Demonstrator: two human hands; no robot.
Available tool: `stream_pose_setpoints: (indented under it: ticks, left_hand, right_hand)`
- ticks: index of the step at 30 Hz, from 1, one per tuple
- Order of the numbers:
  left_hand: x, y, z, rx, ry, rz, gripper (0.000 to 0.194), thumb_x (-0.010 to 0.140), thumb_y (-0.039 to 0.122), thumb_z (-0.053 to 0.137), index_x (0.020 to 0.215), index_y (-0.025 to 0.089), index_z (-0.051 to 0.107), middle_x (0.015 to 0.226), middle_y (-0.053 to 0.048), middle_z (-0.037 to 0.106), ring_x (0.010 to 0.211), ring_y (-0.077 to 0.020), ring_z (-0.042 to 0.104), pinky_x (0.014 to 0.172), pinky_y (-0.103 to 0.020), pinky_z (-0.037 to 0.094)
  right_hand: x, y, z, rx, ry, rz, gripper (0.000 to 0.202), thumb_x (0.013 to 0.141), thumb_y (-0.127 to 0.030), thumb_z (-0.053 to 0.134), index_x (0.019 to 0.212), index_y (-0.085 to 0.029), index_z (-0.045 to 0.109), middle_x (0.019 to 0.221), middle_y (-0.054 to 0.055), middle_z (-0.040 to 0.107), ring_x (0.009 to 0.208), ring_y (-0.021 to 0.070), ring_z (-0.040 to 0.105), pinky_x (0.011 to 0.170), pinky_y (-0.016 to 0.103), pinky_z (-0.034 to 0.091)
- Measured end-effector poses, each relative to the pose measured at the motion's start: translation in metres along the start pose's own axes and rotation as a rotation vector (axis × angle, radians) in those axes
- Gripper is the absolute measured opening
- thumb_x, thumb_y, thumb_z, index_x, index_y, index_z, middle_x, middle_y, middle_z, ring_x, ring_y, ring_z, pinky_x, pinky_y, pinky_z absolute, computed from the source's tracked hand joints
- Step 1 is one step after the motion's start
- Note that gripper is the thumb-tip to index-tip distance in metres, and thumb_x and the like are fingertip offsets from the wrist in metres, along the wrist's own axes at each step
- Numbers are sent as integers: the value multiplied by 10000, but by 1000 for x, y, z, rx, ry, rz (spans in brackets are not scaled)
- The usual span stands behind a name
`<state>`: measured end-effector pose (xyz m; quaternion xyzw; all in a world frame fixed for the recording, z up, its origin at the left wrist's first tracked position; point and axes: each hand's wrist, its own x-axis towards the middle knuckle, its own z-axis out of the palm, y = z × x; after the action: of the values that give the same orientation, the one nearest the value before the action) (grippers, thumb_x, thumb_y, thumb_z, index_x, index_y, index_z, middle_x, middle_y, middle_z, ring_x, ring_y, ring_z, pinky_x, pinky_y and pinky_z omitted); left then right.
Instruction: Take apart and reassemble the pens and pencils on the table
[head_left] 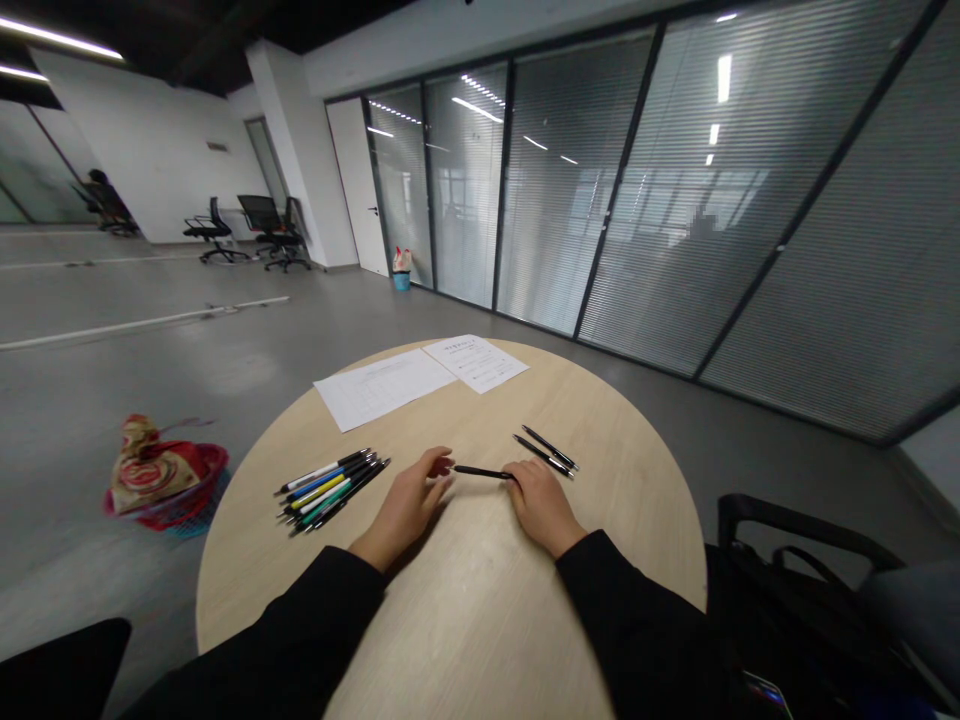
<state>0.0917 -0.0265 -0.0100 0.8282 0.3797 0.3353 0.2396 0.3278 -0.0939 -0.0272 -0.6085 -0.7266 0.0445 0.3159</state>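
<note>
A black pen (480, 471) lies level between my hands over the round wooden table (480, 600). My right hand (541, 503) is closed on the pen's right end. At the pen's left tip is my left hand (411, 500), its thumb and fingers apart and curved, with nothing between them. Several pens (330, 490) with white, blue, yellow, green and black barrels lie side by side left of my left hand. Two black pens (547, 453) rest beyond my right hand, roughly parallel.
Two printed sheets, one wide (386, 387) and one smaller (478, 362), lie at the table's far edge. A basket with a bag (169, 480) stands on the floor at left. A black chair (802, 520) is at right.
</note>
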Motion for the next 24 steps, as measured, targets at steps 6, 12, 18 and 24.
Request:
stream_pose_setpoints:
  ticks: [6,12,18,24]
  left_hand:
    - [-3,-9,3,185,-63,104,284,927,257,513,1200,197,567,1163,-120,599,1051,-251,602,954,-430,497]
    - [-2,-5,-2,286,-216,132,257,993,275,411,947,210,655,935,-86,623,891,-232,592,811,-358,476]
    - [-1,-5,-2,191,-169,112,245,990,295,426,959,211,654,940,-88,654,886,-231,604,805,-354,478]
    - [1,0,-4,75,-12,22,137,902,271,525,941,204,639,934,-71,695,844,-219,631,789,-351,504]
  right_hand:
    - [1,3,1,33,33,56,189,949,-110,509,1026,-176,668,1002,86,710,1000,247,588,918,361,452]
    - [1,3,1,50,43,68,199,950,-104,487,1034,-167,655,1001,95,701,1006,250,586,929,367,454]
    - [-1,3,4,86,43,71,199,962,-120,470,1083,-169,620,993,96,674,971,243,584,890,359,467]
    - [-1,2,4,96,3,54,180,969,-127,476,1065,-186,616,976,80,664,951,226,581,871,337,459]
